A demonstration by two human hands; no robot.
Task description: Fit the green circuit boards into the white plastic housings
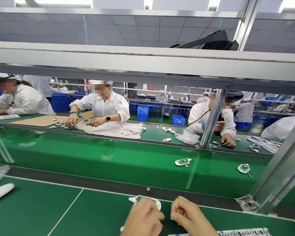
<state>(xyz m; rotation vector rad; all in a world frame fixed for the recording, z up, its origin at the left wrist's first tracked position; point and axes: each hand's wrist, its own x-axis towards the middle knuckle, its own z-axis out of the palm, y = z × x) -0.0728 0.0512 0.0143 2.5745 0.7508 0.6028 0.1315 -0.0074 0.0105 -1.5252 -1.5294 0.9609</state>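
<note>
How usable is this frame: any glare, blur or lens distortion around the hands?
Head view: bright, even overhead lighting with almost no shadows; pale streaks of glare cross the green conveyor belt; the wide lens stretches and slants the metal beam; the left hand and right hand are cut by the bottom edge and slightly soft, so the white part beside them is hard to read.

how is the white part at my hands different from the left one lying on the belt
The white part at the hands lies on the near bench, partly covered by the left hand, with the right hand close beside it. The left belt part lies alone on the conveyor, fully in view, with no hand near it. The near part looks longer, though much of it is hidden. Both are white shells with a green board showing.
</note>
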